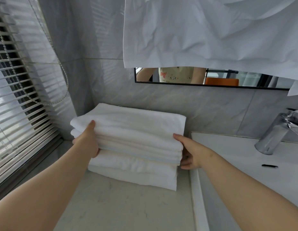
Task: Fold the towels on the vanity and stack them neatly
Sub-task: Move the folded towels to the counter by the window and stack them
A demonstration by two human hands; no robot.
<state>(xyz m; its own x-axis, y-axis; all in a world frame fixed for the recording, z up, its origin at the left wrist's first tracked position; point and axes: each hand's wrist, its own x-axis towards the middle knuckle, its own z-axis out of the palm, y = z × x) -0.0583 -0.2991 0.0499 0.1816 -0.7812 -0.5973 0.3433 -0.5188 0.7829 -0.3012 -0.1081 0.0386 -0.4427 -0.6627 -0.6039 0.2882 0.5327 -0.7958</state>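
Note:
A folded white towel lies on top of a stack of folded white towels on the marble vanity top, in the corner by the wall. My left hand grips the top towel's left end, thumb on top and fingers underneath. My right hand grips its right end the same way, thumb on the upper edge and fingers curled below. The top towel sits slightly skewed over the lower ones.
A white basin with a chrome tap lies to the right. Window blinds with a bead cord fill the left. A white sheet hangs over the mirror above the stack.

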